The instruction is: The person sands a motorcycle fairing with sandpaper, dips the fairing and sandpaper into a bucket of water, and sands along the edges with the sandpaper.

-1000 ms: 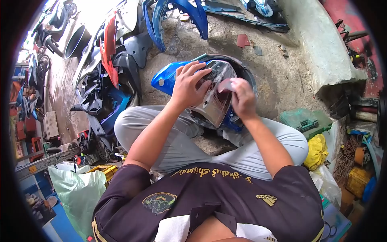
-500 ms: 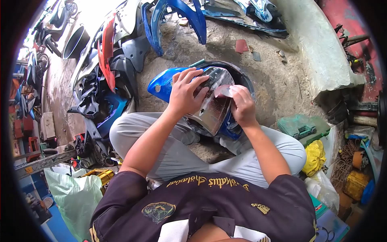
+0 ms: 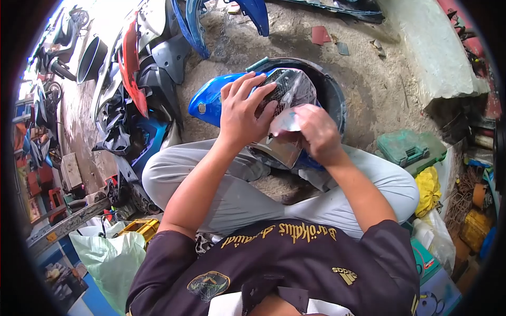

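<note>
A glossy blue motorcycle body panel (image 3: 215, 94) rests across a round dark tub between my knees. A silver, black and honeycomb-patterned decal (image 3: 298, 88) covers its upper face. My left hand (image 3: 243, 109) lies on the panel with fingers spread, the tips touching the decal's left side. In my closed right hand (image 3: 317, 134) is a thin, pale pinkish piece of film (image 3: 284, 122), its loose end over the middle of the decal. The fingers of the right hand are partly blurred, and the underside of the panel is hidden.
The dark tub's rim (image 3: 341, 100) surrounds the panel's right side. Motorcycle fairings, including a red one (image 3: 132, 66), are piled at left; a blue fender (image 3: 255, 18) lies ahead. At right are a green case (image 3: 403, 147), a yellow bag (image 3: 428, 189) and a concrete block (image 3: 437, 68).
My right hand has moved left and toward me over the decal with the film piece, from its right edge. The left hand stays on the panel. The whole view has shifted slightly.
</note>
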The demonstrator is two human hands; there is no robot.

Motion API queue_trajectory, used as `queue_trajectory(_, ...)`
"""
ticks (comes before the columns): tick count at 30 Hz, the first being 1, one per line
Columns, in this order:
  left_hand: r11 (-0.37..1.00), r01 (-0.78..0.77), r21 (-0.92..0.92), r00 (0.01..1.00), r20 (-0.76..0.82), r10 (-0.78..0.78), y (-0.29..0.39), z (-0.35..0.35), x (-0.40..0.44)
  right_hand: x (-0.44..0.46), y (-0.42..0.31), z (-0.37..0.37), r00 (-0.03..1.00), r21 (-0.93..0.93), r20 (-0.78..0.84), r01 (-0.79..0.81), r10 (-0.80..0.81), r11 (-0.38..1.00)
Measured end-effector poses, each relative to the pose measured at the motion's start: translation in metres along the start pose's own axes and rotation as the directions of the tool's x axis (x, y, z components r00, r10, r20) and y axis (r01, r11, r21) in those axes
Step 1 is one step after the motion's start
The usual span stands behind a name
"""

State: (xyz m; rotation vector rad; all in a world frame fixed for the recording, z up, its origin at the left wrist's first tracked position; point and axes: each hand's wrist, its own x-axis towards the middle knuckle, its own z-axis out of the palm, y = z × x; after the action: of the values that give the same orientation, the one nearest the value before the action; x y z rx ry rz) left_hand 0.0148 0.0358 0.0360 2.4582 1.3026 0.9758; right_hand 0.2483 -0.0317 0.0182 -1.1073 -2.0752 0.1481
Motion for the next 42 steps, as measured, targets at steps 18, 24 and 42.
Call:
queue_trajectory(18,1.000,0.005,0.029,1.000,0.005,-0.005,0.003,-0.002,0.002,0.000,0.011,-0.007,0.999,0.044,-0.008,0.040,-0.039,0.998)
queue_trajectory(24,1.000,0.011,0.026,1.000,-0.001,-0.011,0.003,-0.003,-0.003,-0.005,0.012,-0.004,0.990,-0.099,-0.105,-0.108,0.097,0.989)
queue_trajectory(42,1.000,0.003,0.014,1.000,0.003,-0.003,0.000,0.000,-0.002,-0.016,-0.002,-0.001,0.997,-0.029,0.031,0.069,-0.068,0.997)
